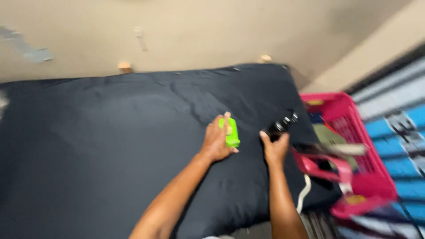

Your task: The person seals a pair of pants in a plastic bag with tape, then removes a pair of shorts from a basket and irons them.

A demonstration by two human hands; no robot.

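My left hand (pixel 216 142) is wrapped around a bright green bottle-shaped object (pixel 231 132) just above the dark navy sheet of a mattress (pixel 110 146). My right hand (pixel 275 148) grips a small black object (pixel 281 125) with a knobbed top, held over the mattress near its right edge. Both forearms reach in from the bottom of the view. The frame is blurred, so fine detail of both objects is lost.
A pink plastic laundry basket (pixel 376 177) with clothes in it stands at the mattress's right side. A beige wall (pixel 199 31) runs behind the mattress. A blue patterned rug (pixel 405 132) lies at far right. A white cord (pixel 304 194) hangs by the mattress edge.
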